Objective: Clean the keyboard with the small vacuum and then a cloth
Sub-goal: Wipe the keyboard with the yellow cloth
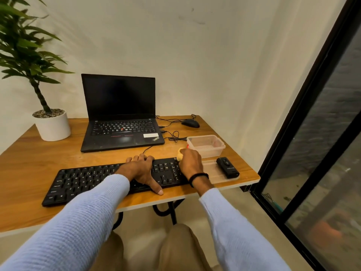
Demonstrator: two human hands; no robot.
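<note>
A black keyboard lies along the front edge of the wooden table. My left hand rests flat across its right-middle part, fingers spread over the far edge, thumb on the table in front. My right hand grips a small yellow cloth and holds it against the keyboard's far right corner. A small black vacuum lies on a clear lid to the right of the keyboard, untouched.
An open black laptop stands behind the keyboard, with cables and a black mouse to its right. A clear plastic container sits near my right hand. A potted plant is at the back left. A dark glass door frame runs along the right.
</note>
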